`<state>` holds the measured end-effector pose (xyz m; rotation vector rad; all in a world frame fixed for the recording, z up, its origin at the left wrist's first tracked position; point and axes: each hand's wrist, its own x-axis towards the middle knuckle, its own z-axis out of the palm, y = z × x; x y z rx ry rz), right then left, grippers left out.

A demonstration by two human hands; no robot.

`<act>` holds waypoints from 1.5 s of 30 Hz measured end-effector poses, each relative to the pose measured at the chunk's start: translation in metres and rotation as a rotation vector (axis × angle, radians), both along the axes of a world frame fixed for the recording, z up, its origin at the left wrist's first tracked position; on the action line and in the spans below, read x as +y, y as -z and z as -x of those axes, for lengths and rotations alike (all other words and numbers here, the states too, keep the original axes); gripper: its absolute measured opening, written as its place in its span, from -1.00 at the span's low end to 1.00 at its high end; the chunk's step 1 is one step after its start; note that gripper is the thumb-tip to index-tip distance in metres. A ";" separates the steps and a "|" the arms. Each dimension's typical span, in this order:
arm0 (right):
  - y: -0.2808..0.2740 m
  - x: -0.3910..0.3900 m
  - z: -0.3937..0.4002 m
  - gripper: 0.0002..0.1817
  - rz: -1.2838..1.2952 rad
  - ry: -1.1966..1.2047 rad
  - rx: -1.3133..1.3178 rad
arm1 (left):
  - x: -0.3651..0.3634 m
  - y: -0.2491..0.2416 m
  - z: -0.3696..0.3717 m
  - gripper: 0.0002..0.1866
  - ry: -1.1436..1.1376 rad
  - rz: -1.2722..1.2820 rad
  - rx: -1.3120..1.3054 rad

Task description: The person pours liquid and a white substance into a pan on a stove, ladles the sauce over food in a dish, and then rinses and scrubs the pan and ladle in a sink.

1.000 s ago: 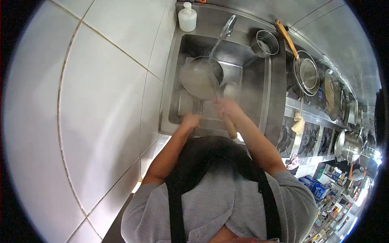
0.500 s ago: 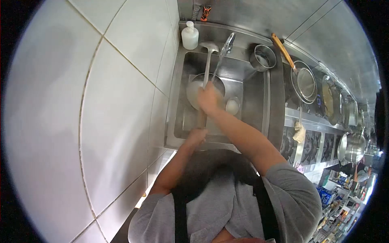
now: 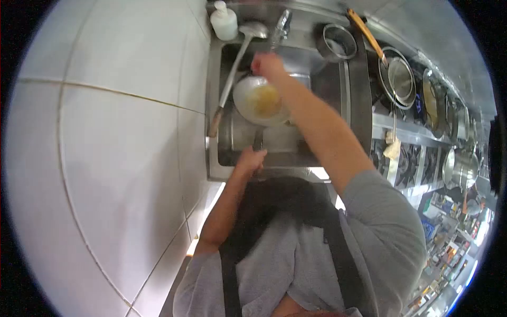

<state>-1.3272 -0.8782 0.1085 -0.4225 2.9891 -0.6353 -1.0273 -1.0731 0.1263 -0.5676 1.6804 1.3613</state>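
My left hand (image 3: pixel 251 160) is closed around the dark handle of a round pan (image 3: pixel 244 103) in the sink. The pan's pale interior has a yellowish patch in the middle. Beyond its far rim, my right hand (image 3: pixel 268 65) is just below the faucet (image 3: pixel 281 27). Its fingers look curled in and slightly blurred; I cannot tell what they hold. A long-handled ladle (image 3: pixel 235 68) lies along the sink's left side, its bowl at the back ledge and its wooden grip toward me.
The steel sink (image 3: pixel 332 113) has a white pump bottle (image 3: pixel 224 22) at its back left corner and a metal pot (image 3: pixel 338 43) at its back right. Strainers (image 3: pixel 397 79) with long handles rest over the stove on the right. A tiled wall (image 3: pixel 127 137) closes off the left.
The ladle has shifted from across the pan to the sink's left side. My right hand has left it and moved back toward the faucet. The camera view has shifted too.
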 end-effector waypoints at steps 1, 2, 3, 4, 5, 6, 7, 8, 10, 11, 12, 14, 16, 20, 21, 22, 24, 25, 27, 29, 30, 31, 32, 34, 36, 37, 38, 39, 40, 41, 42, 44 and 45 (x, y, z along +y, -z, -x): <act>0.087 0.032 0.047 -0.75 0.823 0.094 -0.067 | 0.001 0.003 0.003 -0.62 0.016 0.005 -0.037; 0.028 0.049 0.041 -0.75 0.827 0.123 -0.093 | 0.002 0.007 0.006 -0.63 -0.027 -0.063 -0.016; -0.056 0.024 0.014 -0.71 1.618 0.550 -0.520 | 0.005 0.010 0.009 -0.64 -0.072 -0.131 0.017; -0.068 0.036 0.007 -0.71 1.625 0.567 -0.517 | 0.009 0.002 0.014 -0.64 -0.059 -0.127 0.007; -0.074 0.052 0.003 -0.67 1.215 0.358 -0.473 | 0.013 -0.013 0.021 -0.66 -0.034 -0.063 0.033; -0.077 0.067 -0.006 -0.64 0.803 0.154 -0.421 | 0.017 -0.022 0.028 -0.68 -0.011 0.001 0.063; -0.076 0.078 -0.024 -0.59 0.603 0.243 -0.472 | 0.019 -0.025 0.032 -0.68 -0.003 0.006 0.059; -0.072 0.094 -0.044 -0.52 0.401 0.325 -0.519 | 0.022 -0.027 0.037 -0.69 0.034 0.031 0.112; 0.006 0.147 -0.104 -0.65 -0.587 -0.156 -0.137 | 0.026 -0.039 0.050 -0.70 0.066 0.063 0.179; 0.040 0.165 -0.148 -0.66 -0.441 0.141 -0.491 | 0.030 -0.050 0.054 -0.70 0.120 0.126 0.217; 0.074 0.175 -0.201 -0.64 -0.471 0.133 -0.614 | 0.031 -0.056 0.057 -0.68 0.177 0.189 0.249; -0.004 0.143 -0.257 -0.62 -0.432 0.313 -1.081 | 0.022 -0.013 0.052 -0.64 0.277 0.315 0.365; 0.069 0.146 -0.300 -0.60 -0.593 0.098 -1.230 | 0.021 -0.005 0.054 -0.59 0.376 0.434 0.485; 0.068 0.139 -0.292 -0.60 -0.655 0.080 -1.376 | 0.022 -0.031 0.043 -0.48 0.426 0.603 0.537; 0.050 0.142 -0.282 -0.57 -0.686 0.047 -1.311 | 0.018 -0.032 0.042 -0.47 0.444 0.617 0.546; 0.029 0.149 -0.272 -0.55 -0.722 0.018 -1.245 | 0.016 -0.032 0.042 -0.47 0.447 0.598 0.571; -0.113 0.157 -0.245 -0.52 -0.641 0.070 -0.958 | 0.014 -0.032 0.042 -0.48 0.446 0.605 0.471; -0.158 0.172 -0.236 -0.52 -0.615 0.141 -0.865 | 0.014 -0.030 0.041 -0.48 0.438 0.585 0.486; -0.252 0.186 -0.212 -0.49 -0.516 0.290 -0.660 | 0.012 -0.027 0.035 -0.50 0.396 0.551 0.473; -0.319 0.191 -0.186 -0.44 -0.401 0.340 -0.376 | 0.007 0.001 0.032 -0.50 0.385 0.500 0.503; -0.336 0.191 -0.166 -0.43 -0.429 0.412 -0.375 | 0.007 0.010 0.031 -0.50 0.383 0.465 0.521; -0.330 0.204 -0.146 -0.53 -0.457 0.374 -0.260 | 0.009 0.009 0.030 -0.50 0.368 0.460 0.532; -0.315 0.219 -0.122 -0.59 -0.480 0.335 -0.146 | 0.012 0.007 0.030 -0.49 0.347 0.443 0.522; -0.276 0.237 -0.068 -0.61 -0.526 0.402 -0.170 | 0.016 -0.001 0.029 -0.49 0.313 0.427 0.520; -0.226 0.256 -0.024 -0.62 -0.590 0.344 -0.176 | 0.019 -0.014 0.030 -0.50 0.346 0.406 0.514; -0.214 0.259 -0.011 -0.63 -0.652 0.292 -0.195 | 0.021 -0.015 0.032 -0.50 0.336 0.410 0.516; -0.218 0.253 -0.004 -0.63 -0.649 0.283 -0.193 | 0.023 -0.016 0.033 -0.52 0.316 0.441 0.494; -0.225 0.246 -0.001 -0.66 -0.633 0.227 -0.229 | 0.025 -0.016 0.028 -0.53 0.296 0.471 0.464; -0.226 0.239 -0.007 -0.67 -0.614 0.171 -0.275 | 0.027 -0.015 0.021 -0.53 0.296 0.476 0.445; -0.203 0.255 0.007 -0.67 -0.581 0.205 -0.261 | 0.029 -0.015 0.020 -0.56 0.252 0.451 0.540; -0.217 0.254 0.007 -0.67 -0.535 0.178 -0.341 | 0.030 -0.017 0.021 -0.59 0.206 0.426 0.640; -0.250 0.251 -0.003 -0.68 -0.489 0.164 -0.295 | 0.032 -0.023 0.031 -0.61 0.165 0.332 0.484; -0.256 0.249 -0.012 -0.68 -0.488 0.177 -0.171 | 0.029 -0.024 0.032 -0.64 0.119 0.230 0.334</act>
